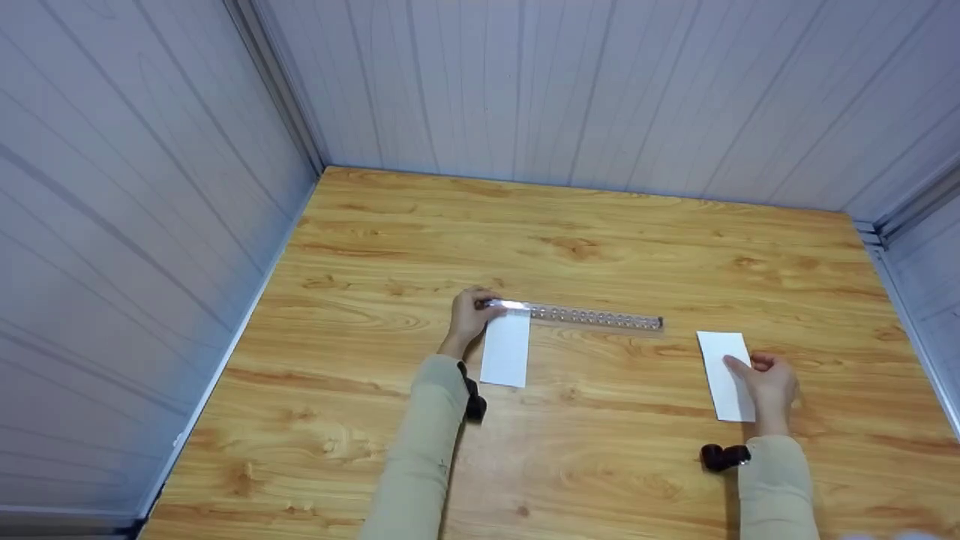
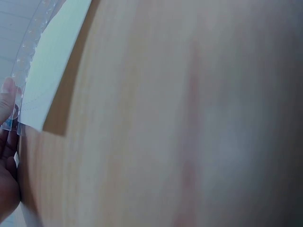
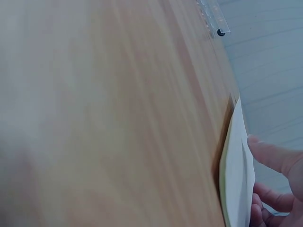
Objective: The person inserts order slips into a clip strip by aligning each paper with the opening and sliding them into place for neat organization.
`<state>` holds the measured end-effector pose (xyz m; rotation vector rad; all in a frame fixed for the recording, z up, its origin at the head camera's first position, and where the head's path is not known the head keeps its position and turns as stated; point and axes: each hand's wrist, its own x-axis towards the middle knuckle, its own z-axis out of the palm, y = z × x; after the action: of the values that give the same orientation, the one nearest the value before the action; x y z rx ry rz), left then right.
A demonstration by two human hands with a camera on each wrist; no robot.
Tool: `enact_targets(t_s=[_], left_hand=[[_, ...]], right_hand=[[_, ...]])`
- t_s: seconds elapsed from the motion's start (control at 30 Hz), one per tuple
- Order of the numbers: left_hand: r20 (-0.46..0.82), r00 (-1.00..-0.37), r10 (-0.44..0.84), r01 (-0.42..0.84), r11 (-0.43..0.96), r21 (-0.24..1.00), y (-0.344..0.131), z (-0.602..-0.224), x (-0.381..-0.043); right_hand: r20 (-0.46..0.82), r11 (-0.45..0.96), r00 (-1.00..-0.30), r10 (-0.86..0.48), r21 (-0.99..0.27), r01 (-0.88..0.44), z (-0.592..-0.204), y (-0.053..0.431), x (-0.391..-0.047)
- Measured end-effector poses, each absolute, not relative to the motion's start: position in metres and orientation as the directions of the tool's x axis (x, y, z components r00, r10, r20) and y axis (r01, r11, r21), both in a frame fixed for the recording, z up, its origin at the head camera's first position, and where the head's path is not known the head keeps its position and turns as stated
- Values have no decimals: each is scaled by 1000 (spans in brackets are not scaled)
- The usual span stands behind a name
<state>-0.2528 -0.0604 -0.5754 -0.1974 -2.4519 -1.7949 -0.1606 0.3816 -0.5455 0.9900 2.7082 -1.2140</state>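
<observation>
1. Strip (image 1: 600, 317), clear, runs rightward over mid-table from the left hand (image 1: 471, 313), which is pinching its near end.
2. Left sheet (image 1: 505, 351) sits with its top edge at that end; can't tell if it's fastened in.
3. Right hand (image 1: 771, 382) has the right sheet (image 1: 724, 394) pinched, thumb on top, well apart from the strip. Maybe several layers, dunno.
4. Looks like the handling-paper-at-the-strip step imo. Next move probably calls for a steady left pinch and a light right one, no creasing.

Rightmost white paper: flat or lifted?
White paper lifted, at least partly: right wrist view shows the right grip pinching it, shadow along one edge.
</observation>
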Motion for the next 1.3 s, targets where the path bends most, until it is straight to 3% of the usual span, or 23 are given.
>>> enact_targets(t_s=[1.3], left_hand=[[188,-981,52,195,325,925,-61,-575,-252]], right_hand=[[-272,473,-796,541,-684,556,-548,380,-161]])
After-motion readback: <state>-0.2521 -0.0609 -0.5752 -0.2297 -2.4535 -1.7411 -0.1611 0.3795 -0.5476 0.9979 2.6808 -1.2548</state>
